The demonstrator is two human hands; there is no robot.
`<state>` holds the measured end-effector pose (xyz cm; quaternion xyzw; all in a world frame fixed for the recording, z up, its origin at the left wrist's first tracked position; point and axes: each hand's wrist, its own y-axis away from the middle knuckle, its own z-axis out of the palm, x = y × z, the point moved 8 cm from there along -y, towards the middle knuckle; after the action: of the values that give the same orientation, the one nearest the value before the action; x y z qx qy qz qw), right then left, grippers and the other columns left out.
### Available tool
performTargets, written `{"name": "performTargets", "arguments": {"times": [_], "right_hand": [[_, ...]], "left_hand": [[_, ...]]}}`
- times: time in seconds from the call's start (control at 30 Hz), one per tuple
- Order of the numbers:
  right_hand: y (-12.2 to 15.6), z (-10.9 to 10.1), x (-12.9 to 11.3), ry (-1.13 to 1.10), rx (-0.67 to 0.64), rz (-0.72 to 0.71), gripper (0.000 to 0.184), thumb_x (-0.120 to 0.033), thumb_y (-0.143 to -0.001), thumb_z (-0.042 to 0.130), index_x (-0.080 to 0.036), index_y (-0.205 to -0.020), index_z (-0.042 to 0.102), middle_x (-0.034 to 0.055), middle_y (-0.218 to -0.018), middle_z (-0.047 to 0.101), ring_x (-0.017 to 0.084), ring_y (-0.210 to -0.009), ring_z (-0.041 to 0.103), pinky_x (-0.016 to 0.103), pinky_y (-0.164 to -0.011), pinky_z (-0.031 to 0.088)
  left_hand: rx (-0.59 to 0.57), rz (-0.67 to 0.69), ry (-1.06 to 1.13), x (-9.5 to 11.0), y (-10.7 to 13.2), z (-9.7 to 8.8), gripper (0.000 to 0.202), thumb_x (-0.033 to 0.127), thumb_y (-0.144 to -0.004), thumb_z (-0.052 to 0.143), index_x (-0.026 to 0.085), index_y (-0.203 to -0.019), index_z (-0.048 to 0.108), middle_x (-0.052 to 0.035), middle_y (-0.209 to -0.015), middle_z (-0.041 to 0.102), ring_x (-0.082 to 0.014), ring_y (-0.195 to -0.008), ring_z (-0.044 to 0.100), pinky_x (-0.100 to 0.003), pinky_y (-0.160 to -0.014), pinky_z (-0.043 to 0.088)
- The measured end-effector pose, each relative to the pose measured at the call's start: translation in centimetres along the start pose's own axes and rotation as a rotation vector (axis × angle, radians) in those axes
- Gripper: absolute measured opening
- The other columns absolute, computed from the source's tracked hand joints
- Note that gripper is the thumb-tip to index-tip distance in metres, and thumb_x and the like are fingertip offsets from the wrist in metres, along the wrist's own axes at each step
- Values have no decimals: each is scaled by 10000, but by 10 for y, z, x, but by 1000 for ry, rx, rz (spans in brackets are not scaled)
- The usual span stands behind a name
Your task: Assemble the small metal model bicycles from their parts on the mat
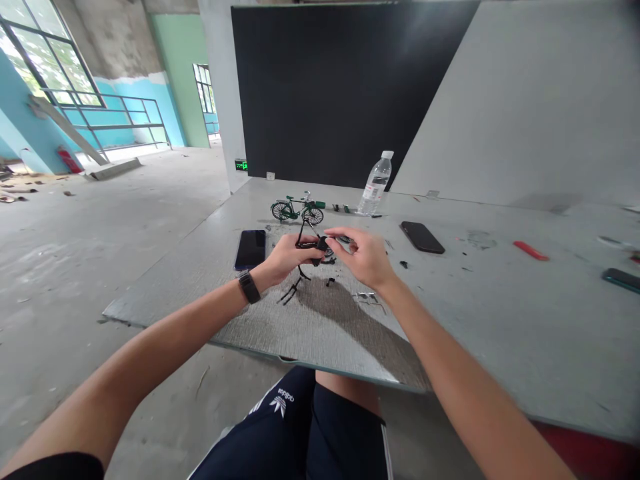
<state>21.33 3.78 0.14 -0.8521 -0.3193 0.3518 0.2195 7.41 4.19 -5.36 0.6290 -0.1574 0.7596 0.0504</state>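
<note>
Over the front part of the table, my left hand [289, 255] pinches a black model bicycle frame [301, 244] between thumb and fingers. The thumb and index finger of my right hand [364, 257] close on a small black part [323, 243] at the frame's right end; its exact kind is too small to tell. Behind the fingers, spoked wheels are partly hidden. A loose black fork [291, 291] lies below my left hand. Silver wire-like parts [370, 299] rest below my right hand. A finished-looking green model bicycle [298, 209] stands upright just beyond both hands.
One phone [251, 249] lies left of my hands, and a dark phone-like slab [423, 237] lies to the right. A water bottle [376, 185] stands near the back panel [340, 93]. Farther right are a red object [531, 251] and a dark teal device [623, 279]. Several tiny parts are scattered about.
</note>
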Motion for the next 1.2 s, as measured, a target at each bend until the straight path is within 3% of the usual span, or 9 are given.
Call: {"name": "performTargets", "arguments": {"times": [0.27, 0.43, 0.73, 0.83, 1.0, 1.07, 1.2], "right_hand": [[1, 11, 17, -312, 61, 162, 282, -420, -869, 714, -199, -1037, 767, 101, -1050, 774, 249, -967, 709, 327, -671, 568], [1, 15, 18, -361, 43, 165, 291, -400, -855, 724, -192, -1056, 755, 106, -1039, 765, 247, -955, 706, 326, -650, 588], [3, 17, 15, -362, 58, 160, 271, -425, -862, 697, -199, -1010, 725, 98, -1032, 746, 232, -949, 695, 313, -653, 561], [2, 10, 15, -328, 49, 179, 346, -502, -876, 686, -205, -1050, 724, 95, -1030, 729, 216, -894, 677, 291, -595, 502], [-2, -19, 31, -135, 112, 259, 456, -634, -906, 611, -205, -1036, 692, 78, -957, 688, 182, -760, 622, 304, -609, 454], [-3, -20, 38, -8, 30, 248, 467, -664, -919, 571, -208, -969, 659, 77, -912, 680, 187, -724, 607, 315, -606, 442], [4, 7, 47, 157, -306, 129, 406, -600, -987, 481, -230, -949, 645, 85, -923, 685, 222, -791, 631, 338, -659, 468]], "left_hand": [[25, 59, -85, 3, 1, -1, 165, 148, -735, 777, 87, -877, 720, -36, -774, 680, -122, -719, 625, -270, -715, 488], [64, 66, -130, 2, 1, -4, 142, 151, -739, 779, 95, -858, 724, -36, -788, 689, -120, -735, 620, -273, -751, 484], [31, 85, -125, 3, 1, -1, 223, 308, -802, 782, 101, -860, 724, -37, -761, 656, -116, -687, 579, -266, -666, 452], [48, 79, -113, 1, 0, -3, 213, 291, -795, 785, 102, -866, 716, -43, -784, 664, -114, -684, 582, -269, -669, 465], [148, 72, -147, 2, 1, -13, 187, 254, -781, 806, 111, -850, 707, -64, -809, 695, -135, -715, 617, -278, -674, 489], [174, 77, -164, 4, 2, -16, 167, 250, -793, 796, 118, -842, 707, -68, -803, 701, -142, -721, 622, -280, -671, 493], [221, 76, -170, 7, 4, -22, 148, 247, -800, 786, 129, -832, 702, -70, -793, 702, -153, -742, 631, -280, -671, 498]]}}
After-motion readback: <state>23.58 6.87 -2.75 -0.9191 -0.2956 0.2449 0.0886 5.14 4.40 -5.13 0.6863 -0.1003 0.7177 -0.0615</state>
